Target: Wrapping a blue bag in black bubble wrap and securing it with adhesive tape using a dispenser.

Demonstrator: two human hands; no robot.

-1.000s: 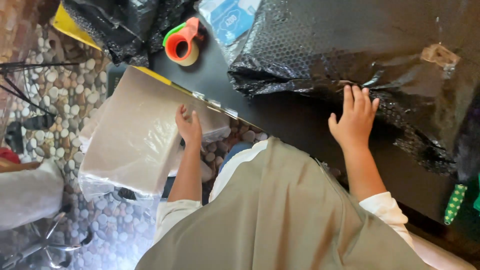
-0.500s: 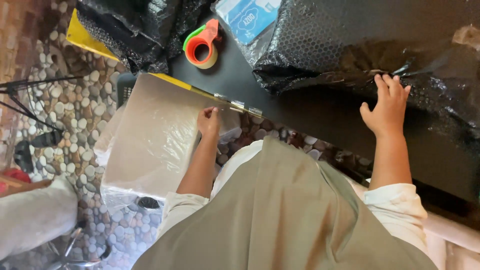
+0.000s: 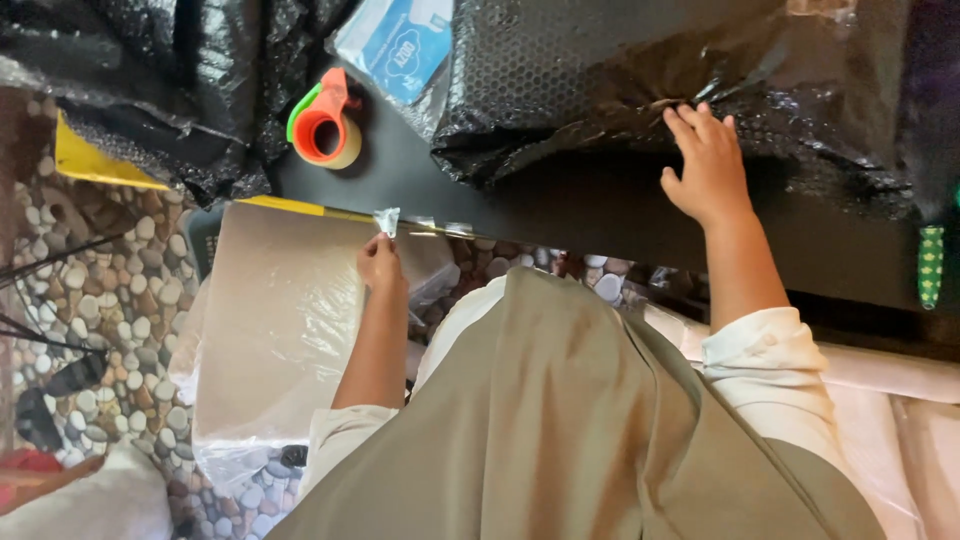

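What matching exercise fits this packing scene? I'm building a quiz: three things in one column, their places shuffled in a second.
Things:
1. tape dispenser
2. left hand
3. right hand

Places:
A. pressed on the black bubble-wrapped parcel
B. pinching a strip of clear tape at the table edge
C. standing free on the dark table

Pairs: 1-C, 2-B, 3-A

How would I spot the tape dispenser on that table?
Start at the black table. At its left end, between two heaps of black bubble wrap, sits the tape dispenser. It is the only bright thing there: an orange ring with a green edge, lying apart from both hands.
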